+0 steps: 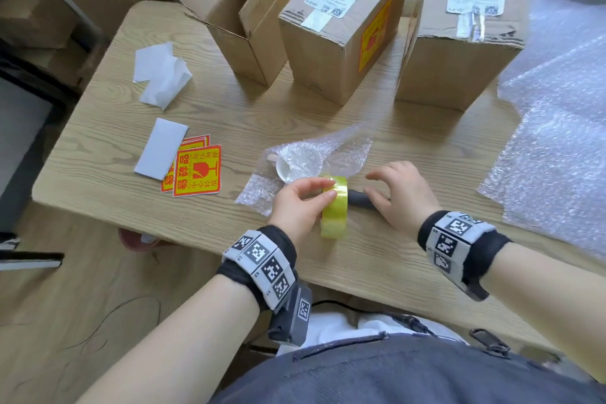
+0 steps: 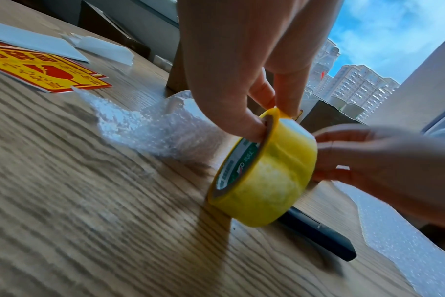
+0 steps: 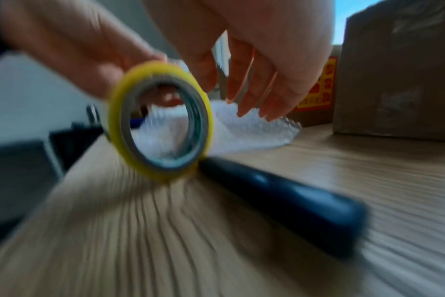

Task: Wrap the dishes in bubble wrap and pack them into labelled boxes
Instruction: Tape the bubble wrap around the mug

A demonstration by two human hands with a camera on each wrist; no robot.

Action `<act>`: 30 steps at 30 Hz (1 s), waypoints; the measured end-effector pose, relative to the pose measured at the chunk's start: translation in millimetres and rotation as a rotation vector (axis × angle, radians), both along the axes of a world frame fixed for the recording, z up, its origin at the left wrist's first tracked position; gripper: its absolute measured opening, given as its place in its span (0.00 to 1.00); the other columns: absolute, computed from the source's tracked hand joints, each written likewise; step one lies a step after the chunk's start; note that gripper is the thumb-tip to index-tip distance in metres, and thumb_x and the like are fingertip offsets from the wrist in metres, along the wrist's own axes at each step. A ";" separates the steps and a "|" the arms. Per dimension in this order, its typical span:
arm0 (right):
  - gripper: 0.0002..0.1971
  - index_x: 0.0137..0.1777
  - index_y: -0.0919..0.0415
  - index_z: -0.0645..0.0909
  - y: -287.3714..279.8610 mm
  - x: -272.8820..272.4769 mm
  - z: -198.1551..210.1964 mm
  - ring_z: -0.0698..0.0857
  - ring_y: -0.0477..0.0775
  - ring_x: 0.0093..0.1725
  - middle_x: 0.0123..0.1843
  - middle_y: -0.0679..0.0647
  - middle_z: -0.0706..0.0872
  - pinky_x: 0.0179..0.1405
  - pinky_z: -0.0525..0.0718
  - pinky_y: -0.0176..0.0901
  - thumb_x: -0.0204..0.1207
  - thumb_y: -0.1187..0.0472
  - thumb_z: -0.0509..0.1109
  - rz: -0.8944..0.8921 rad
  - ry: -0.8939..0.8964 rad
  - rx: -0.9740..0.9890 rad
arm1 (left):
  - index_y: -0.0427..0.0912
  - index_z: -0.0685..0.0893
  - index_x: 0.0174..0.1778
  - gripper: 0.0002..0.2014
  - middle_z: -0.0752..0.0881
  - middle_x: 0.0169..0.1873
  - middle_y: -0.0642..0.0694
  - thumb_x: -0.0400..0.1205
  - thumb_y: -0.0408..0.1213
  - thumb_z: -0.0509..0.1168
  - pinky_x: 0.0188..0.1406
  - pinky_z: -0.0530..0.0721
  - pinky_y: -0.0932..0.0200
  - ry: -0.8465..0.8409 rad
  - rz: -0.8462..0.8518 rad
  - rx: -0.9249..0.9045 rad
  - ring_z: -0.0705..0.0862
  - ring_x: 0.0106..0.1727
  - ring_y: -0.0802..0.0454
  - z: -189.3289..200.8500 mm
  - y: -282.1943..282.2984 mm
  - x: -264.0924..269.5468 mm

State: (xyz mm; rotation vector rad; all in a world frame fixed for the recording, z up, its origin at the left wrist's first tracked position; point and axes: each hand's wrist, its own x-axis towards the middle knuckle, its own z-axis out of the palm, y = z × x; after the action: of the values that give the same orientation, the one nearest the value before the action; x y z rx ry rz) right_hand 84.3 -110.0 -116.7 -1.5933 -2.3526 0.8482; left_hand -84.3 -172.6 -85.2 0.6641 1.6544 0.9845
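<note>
1. My left hand [image 1: 296,203] pinches the yellow tape roll [image 1: 334,207], thumb inside the core, fingers over the top edge. The roll stands on edge on the counter [image 1: 229,115].
2. My right hand [image 1: 401,195] hovers just right of the roll, fingers relaxed and spread, holding nothing.
3. The roll's core has green print; I can't read it.
4. A black-handled tool [image 1: 362,200] lies flat on the counter, one end touching the roll's base.
5. The white cup [image 1: 288,170] lies on its side, half-covered by a bubble wrap sheet [image 1: 328,154], just behind the roll.
6. The fragile stickers [image 1: 196,174], red on yellow with a broken-glass icon, read 易碎品 and 小心轻放. They sit to the left, with a white backing slip [image 1: 160,149] partly over them.
7. More white slips [image 1: 160,75] lie further back on the left.
8. At the back, an open box [image 1: 249,29] stands left. Two sealed boxes [image 1: 341,33] carry shipping labels too small to read; one has a fragile sticker on its side.
9. A large bubble wrap pile [image 1: 557,128] fills the right edge.
</note>
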 end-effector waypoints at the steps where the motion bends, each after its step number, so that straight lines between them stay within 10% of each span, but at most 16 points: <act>1: 0.12 0.58 0.56 0.82 0.5 -6.8 7.3 0.77 0.54 0.61 0.54 0.51 0.85 0.60 0.72 0.43 0.76 0.55 0.71 -0.036 0.134 -0.041 | 0.44 0.87 0.47 0.07 0.87 0.50 0.50 0.77 0.29 0.72 0.44 0.85 0.68 -0.004 -0.018 -0.006 0.87 0.45 0.65 0.8 2.1 -0.1; 3: 0.11 0.54 0.51 0.80 1.6 -18.4 19.0 0.80 0.48 0.56 0.49 0.45 0.86 0.58 0.74 0.41 0.73 0.56 0.74 -0.101 0.297 -0.149 | 0.47 0.87 0.47 0.07 0.88 0.52 0.50 0.76 0.31 0.73 0.53 0.86 0.58 0.004 -0.053 -0.011 0.88 0.49 0.57 1.6 6.9 -0.5; 10: 0.17 0.47 0.46 0.78 5.0 -25.9 32.3 0.83 0.47 0.52 0.41 0.41 0.86 0.55 0.79 0.45 0.65 0.64 0.79 -0.202 0.408 -0.207 | 0.49 0.87 0.45 0.08 0.88 0.41 0.57 0.75 0.31 0.74 0.42 0.82 0.71 0.043 -0.242 0.009 0.87 0.38 0.67 6.6 17.0 -3.5; 15: 0.18 0.38 0.46 0.75 1.0 -27.9 36.3 0.82 0.44 0.35 0.36 0.46 0.85 0.37 0.77 0.37 0.65 0.69 0.78 -0.336 0.449 -0.293 | 0.56 0.87 0.37 0.09 0.86 0.44 0.63 0.72 0.35 0.77 0.62 0.83 0.49 0.114 -0.271 -0.019 0.87 0.55 0.52 1.6 19.6 -6.2; 21: 0.18 0.34 0.49 0.72 -10.0 -33.4 40.7 0.82 0.49 0.36 0.34 0.48 0.83 0.37 0.82 0.42 0.67 0.72 0.75 -0.325 0.446 -0.283 | 0.44 0.84 0.57 0.18 0.84 0.58 0.43 0.73 0.27 0.75 0.58 0.85 0.43 -0.044 -0.269 -0.124 0.85 0.59 0.44 6.2 24.9 -10.1; 30: 0.17 0.32 0.45 0.80 -20.2 -40.0 36.6 0.82 0.46 0.36 0.34 0.45 0.85 0.45 0.81 0.41 0.69 0.71 0.76 -0.413 0.480 -0.267 | 0.58 0.82 0.44 0.13 0.81 0.49 0.57 0.71 0.37 0.77 0.57 0.85 0.46 0.208 -0.371 -0.015 0.81 0.56 0.60 -1.7 23.1 -15.4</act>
State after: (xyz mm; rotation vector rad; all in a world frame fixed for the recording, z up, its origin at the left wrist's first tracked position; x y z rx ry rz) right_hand 44.3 -130.2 -80.1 -1.6506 -1.5673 1.3018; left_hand -99.7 -149.5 -87.0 1.0489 1.6356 0.6519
